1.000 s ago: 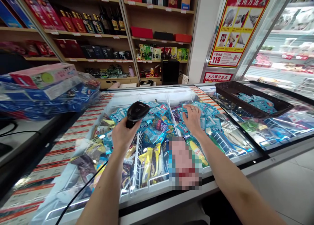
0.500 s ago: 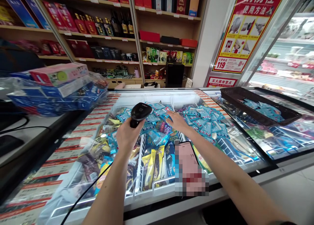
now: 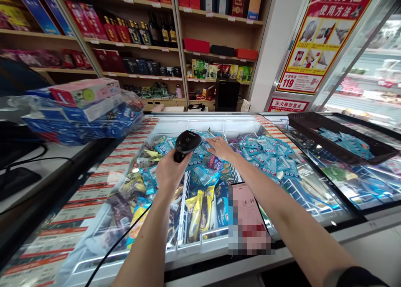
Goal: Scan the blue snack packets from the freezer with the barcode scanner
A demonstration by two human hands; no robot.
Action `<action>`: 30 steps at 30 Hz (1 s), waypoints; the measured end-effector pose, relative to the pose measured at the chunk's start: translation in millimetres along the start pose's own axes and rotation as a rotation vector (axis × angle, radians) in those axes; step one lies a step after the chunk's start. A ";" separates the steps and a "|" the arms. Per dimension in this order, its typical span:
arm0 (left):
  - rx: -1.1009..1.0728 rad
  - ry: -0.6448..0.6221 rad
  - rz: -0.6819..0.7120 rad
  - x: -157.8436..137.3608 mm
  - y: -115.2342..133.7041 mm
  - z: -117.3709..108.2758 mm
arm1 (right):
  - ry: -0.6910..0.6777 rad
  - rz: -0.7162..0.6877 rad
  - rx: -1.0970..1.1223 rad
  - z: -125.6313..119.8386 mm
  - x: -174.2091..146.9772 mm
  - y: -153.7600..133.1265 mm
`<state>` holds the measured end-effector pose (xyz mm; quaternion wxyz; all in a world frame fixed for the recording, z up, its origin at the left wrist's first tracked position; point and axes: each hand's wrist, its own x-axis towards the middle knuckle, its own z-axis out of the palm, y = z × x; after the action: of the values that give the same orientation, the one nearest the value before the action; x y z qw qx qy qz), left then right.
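Note:
My left hand (image 3: 171, 172) is wrapped round a black barcode scanner (image 3: 188, 143), holding it above the freezer's goods with its cable trailing down to the lower left. Stretched over the far middle of the chest freezer (image 3: 206, 116), my right hand (image 3: 221, 148) has its fingers extended at a pile of light-blue ice cream packets (image 3: 200, 153). Whether the fingertips touch a packet is unclear. More light-blue packets (image 3: 266, 153) lie to the right. Nearer me are yellow-wrapped ice creams (image 3: 200, 207) in a white wire basket (image 3: 182, 212).
A phone (image 3: 249, 212), partly pixelated, lies at the freezer's front edge under my right forearm. At right, a brown tray (image 3: 300, 126) holds light-blue packets. Plastic-wrapped boxes (image 3: 84, 107) are stacked at left. Shelves (image 3: 219, 34) stand behind.
My right hand has moved a little left over the light-blue packets, closer to the scanner. The left hand still holds the scanner; the whole view has shifted slightly.

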<state>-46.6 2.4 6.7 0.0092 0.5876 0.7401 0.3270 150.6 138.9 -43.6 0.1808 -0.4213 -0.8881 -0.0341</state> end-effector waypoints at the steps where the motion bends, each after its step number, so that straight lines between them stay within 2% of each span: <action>1: 0.001 -0.005 0.001 -0.3 0.9 -0.2 | 0.005 -0.015 -0.004 -2.6 -5.4 0.4; 5: 0.018 -0.045 0.008 -2.2 4.2 0.2 | -0.010 -0.060 0.006 -14.8 -29.5 -0.1; 10: 0.059 -0.070 0.046 -5.1 6.6 3.6 | 0.045 -0.024 0.132 -23.2 -47.3 -1.1; 12: 0.067 -0.078 0.062 -5.4 6.4 5.0 | 0.083 0.044 0.237 -23.7 -48.0 1.8; 16: 0.069 -0.073 0.071 -4.6 4.3 7.0 | 0.111 0.312 0.369 -20.9 -42.4 9.5; 22: 0.062 -0.067 0.069 -3.7 3.2 7.7 | 0.178 0.515 0.217 -11.8 -33.5 4.0; 24: 0.061 -0.066 0.066 -3.8 3.9 7.6 | 0.158 0.587 0.152 -11.2 -31.6 2.4; 28: 0.060 -0.069 0.064 -4.5 5.8 7.3 | 0.009 0.592 0.162 -13.9 -30.5 6.4; 30: 0.059 -0.070 0.072 -4.7 6.7 7.2 | 0.026 0.568 0.227 -14.3 -32.9 9.1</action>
<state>-36.4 2.4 2.5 0.0058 0.6251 0.7270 0.2841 180.8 117.5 -42.5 0.2404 -0.6295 -0.7304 0.1118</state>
